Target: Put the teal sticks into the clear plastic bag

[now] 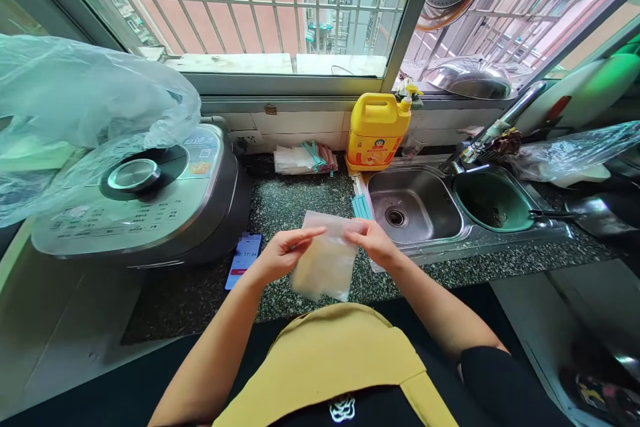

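Dark speckled counter [303, 197] below fingers [306, 235]. Grey cooker [197, 203] well left of fingers. Metal sink [411, 197] beyond fingers, to right. Yellow jug [379, 135] farther beyond. Translucent bag [324, 263] held between fingers: left hand [285, 255] pinching upper left edge, right hand [376, 243] upper right corner. Phone [244, 260] left of fingers.

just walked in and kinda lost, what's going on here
Someone's left hand and right hand hold a cloudy plastic bag near its top, over the speckled counter. A phone lies to the left, beside a large cooker. The sink is to the right, with a yellow jug behind.
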Motion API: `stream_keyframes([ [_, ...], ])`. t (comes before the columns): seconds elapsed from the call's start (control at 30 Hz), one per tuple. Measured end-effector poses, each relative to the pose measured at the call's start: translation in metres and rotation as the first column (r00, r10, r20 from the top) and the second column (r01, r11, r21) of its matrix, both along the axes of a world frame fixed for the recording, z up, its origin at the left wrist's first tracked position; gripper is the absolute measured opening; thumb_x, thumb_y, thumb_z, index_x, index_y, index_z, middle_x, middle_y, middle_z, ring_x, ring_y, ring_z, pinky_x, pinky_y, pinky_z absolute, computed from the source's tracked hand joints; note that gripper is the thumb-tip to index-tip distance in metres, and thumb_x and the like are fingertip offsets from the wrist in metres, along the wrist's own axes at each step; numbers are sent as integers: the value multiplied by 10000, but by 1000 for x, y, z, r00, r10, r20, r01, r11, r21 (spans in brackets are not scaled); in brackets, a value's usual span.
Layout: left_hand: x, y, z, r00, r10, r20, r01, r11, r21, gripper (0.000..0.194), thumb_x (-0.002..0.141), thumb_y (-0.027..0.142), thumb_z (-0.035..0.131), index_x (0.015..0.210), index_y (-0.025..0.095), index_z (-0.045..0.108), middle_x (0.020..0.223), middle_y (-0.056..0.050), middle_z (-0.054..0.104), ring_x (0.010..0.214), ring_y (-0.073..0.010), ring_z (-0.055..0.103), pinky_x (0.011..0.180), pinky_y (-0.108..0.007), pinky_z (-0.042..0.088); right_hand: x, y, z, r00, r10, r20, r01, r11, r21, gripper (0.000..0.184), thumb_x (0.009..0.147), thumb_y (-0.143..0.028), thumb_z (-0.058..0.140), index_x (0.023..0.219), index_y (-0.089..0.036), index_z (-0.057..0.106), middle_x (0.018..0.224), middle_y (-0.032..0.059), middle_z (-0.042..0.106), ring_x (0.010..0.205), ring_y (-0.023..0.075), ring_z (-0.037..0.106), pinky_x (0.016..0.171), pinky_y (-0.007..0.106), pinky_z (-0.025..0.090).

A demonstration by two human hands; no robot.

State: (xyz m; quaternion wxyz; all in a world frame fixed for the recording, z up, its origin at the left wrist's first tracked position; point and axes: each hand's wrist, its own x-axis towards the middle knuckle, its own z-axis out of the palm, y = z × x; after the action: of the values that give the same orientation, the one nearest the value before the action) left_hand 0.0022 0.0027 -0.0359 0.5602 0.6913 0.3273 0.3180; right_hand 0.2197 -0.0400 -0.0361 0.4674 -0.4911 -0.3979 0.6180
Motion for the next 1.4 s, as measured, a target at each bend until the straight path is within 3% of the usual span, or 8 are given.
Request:
stream_keyframes([
  [0.13, 0, 0, -2, 994, 97, -41, -95, 995, 34, 235, 742, 265, 560, 811, 175, 765, 838, -78, 743, 751, -185, 658, 683, -258, 503, -10, -9, -20, 995, -11, -102, 8, 999, -32, 505, 543, -572, 758, 821, -159, 670, 764, 25, 668, 731, 158, 579, 719, 290, 428],
  [0.3, 2, -3, -8, 994, 61, -88, -70, 993, -100, 275, 708, 277, 583, 901, 180, 753, 973, -85, 736, 901, -222, 658, 794, -295, 511, -16, -18, -44, 997, -60, -57, 55, 995, -79, 448, 518, -550, 775, 699, -155, 669, 665, 0, 644, 615, 120, 515, 644, 267, 401],
  [0.57, 3, 1, -17, 993, 34, -116, -54, 984, -168, 271, 719, 272, 536, 829, 164, 759, 899, -75, 745, 861, -219, 658, 787, -305, 501, -18, -14, -38, 992, -114, -55, 116, 993, 38, 468, 631, -619, 680, 796, -181, 668, 750, 22, 658, 718, 166, 558, 706, 290, 433],
  [0.73, 3, -2, -18, 993, -57, -103, 39, 985, -170, 251, 719, 265, 567, 853, 176, 758, 924, -74, 741, 869, -210, 659, 784, -285, 499, -27, -11, -48, 960, -265, -89, 262, 964, -49, 442, 600, -603, 705, 707, -180, 639, 674, 10, 632, 634, 144, 523, 644, 272, 428],
  [0.9, 3, -1, -27, 991, 109, -77, -119, 981, -150, 311, 735, 325, 561, 931, 159, 736, 996, -88, 727, 932, -219, 647, 838, -309, 491, -22, -9, -73, 952, -146, 268, 129, 988, 82, 479, 740, -632, 542, 698, -165, 642, 643, 20, 621, 593, 136, 524, 604, 267, 430],
  [1.1, -8, -1, -43, 927, 327, -182, -348, 933, -97, 305, 708, 346, 518, 797, 148, 732, 870, -82, 740, 853, -228, 659, 790, -331, 498, 38, 24, -105, 547, -134, 827, 205, 978, 23, 332, 843, -417, 475, 854, -141, 660, 839, 99, 678, 802, 214, 605, 714, 315, 428],
  [1.23, -11, -5, -51, 920, 329, -214, -356, 928, -105, 288, 695, 329, 516, 783, 159, 730, 840, -69, 739, 818, -220, 659, 763, -323, 502, 60, 41, -121, 292, -47, 955, 203, 979, -14, 216, 822, -294, 537, 893, -132, 662, 994, 171, 660, 968, 266, 576, 810, 352, 376],
  [1.4, -8, -9, -60, 909, 330, -253, -376, 913, -161, 297, 680, 319, 500, 772, 157, 731, 835, -71, 740, 810, -220, 658, 758, -326, 503, 48, 43, -128, 86, 42, 995, 61, 997, -47, 232, 812, -300, 583, 949, -121, 639, 1057, 218, 629, 1023, 301, 528, 839, 390, 334],
])
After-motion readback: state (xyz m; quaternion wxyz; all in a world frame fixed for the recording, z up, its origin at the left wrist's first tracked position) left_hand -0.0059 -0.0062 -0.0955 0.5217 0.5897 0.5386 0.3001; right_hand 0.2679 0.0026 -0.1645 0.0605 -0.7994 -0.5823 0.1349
